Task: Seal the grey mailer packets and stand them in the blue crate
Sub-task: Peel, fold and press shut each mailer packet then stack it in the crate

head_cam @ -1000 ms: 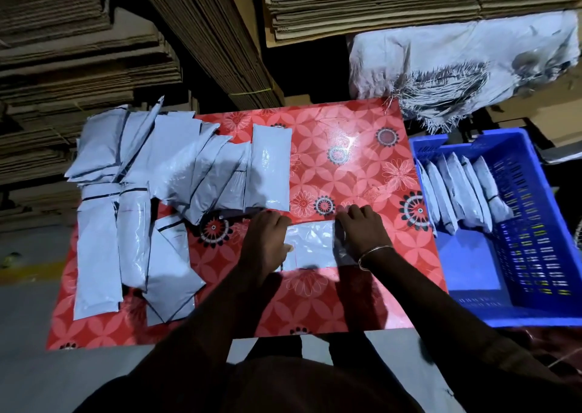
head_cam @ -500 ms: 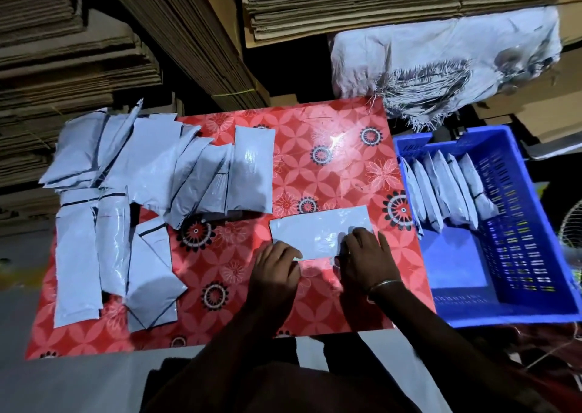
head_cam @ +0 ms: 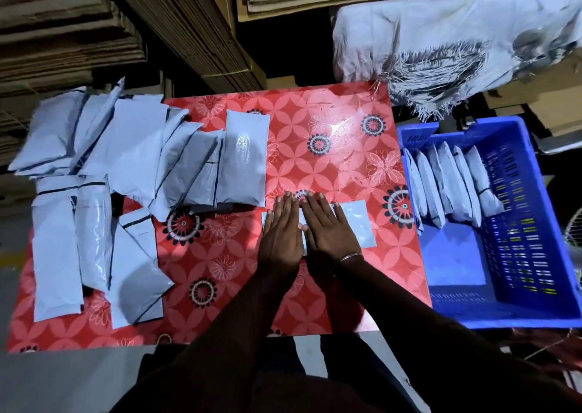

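While both hands lay flat, the left hand [head_cam: 281, 230] and right hand [head_cam: 330, 228] pressed a grey packet [head_cam: 359, 223] at centre frame. Fingers were straight.

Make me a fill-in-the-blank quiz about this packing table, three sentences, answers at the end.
1. Both hands, the left hand and the right hand, press flat on a grey ____ on the table.
2. The sealed packets stand in the ____ crate.
3. A thin bangle sits on the ____ wrist.

Missing words: mailer packet; blue; right
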